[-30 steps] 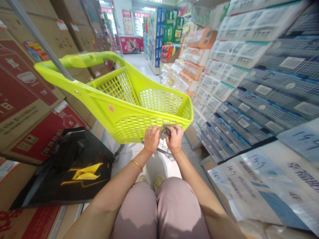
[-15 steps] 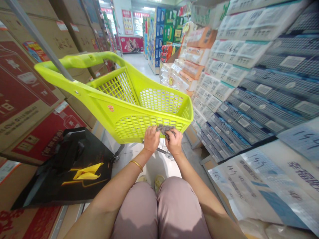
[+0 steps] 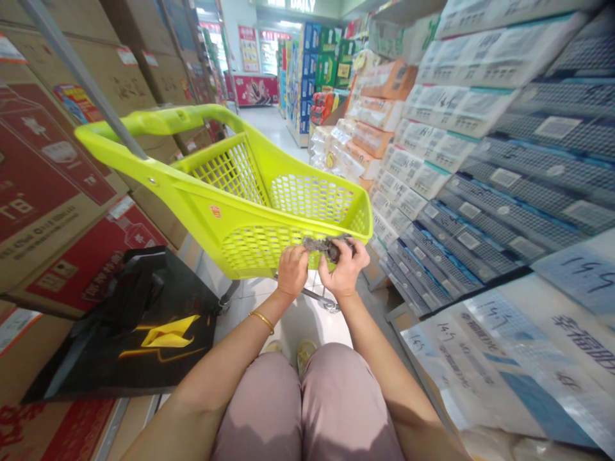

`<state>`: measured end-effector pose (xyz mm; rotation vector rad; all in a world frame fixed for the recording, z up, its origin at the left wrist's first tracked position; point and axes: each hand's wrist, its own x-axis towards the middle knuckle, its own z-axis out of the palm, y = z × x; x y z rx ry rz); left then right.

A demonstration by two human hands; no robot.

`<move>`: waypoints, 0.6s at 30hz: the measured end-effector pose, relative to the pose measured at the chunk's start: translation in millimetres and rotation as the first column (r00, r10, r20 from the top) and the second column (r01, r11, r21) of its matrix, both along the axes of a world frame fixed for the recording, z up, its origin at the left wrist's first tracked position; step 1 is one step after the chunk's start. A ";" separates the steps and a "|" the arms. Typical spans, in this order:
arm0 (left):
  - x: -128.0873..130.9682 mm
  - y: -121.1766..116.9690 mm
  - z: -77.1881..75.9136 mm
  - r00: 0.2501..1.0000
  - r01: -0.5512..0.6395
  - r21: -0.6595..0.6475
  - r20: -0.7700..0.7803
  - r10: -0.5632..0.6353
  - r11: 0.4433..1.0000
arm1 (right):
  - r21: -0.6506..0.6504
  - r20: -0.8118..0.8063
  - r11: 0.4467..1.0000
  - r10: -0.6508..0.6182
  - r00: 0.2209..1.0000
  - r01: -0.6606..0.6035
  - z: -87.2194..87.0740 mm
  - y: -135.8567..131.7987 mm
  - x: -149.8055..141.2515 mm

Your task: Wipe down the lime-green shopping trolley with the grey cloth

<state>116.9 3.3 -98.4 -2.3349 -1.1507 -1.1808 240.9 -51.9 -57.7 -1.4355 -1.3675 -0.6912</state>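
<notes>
A crumpled grey rag (image 3: pixel 316 244) is stretched between my two hands, against the side wall of a lime-green shopping cart (image 3: pixel 259 218). My left hand (image 3: pixel 292 271) is closed with its fingers pinching the rag's left end. My right hand (image 3: pixel 344 267) grips the other end, its fingers bent over a dark bunched part near the cart's front corner. The cart's basket has slotted walls and a small red sticker on the side. Its handle reaches up to the left.
A black bag (image 3: pixel 139 320) with a yellow tab lies at the left by stacked cartons (image 3: pixel 52 153). Packs of tissue paper (image 3: pixel 446 102) are piled along the right. A grey pole (image 3: pixel 81 70) crosses the upper left. The tiled aisle (image 3: pixel 266 121) runs back to a pink counter (image 3: pixel 252 88).
My right hand has moved right and slightly up, its fingers spreading wider, and the rag is drawn out longer between the hands. My left hand stays nearly in place.
</notes>
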 end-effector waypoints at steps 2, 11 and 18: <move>0.1 0.2 -0.4 1.000 -0.004 -0.021 0.010 0.004 1.000 | 0.020 -0.016 0.999 -0.044 0.999 0.044 -6.1 6.7 -6.0; -4.0 0.5 7.2 0.999 0.012 -0.036 -0.050 -0.013 0.999 | 0.091 0.096 0.994 -0.068 0.993 0.059 -11.4 18.2 6.9; -10.7 -4.0 8.1 0.999 0.000 -0.002 -0.051 0.000 1.000 | 0.170 0.085 0.979 0.100 0.991 -0.114 -11.5 0.8 20.0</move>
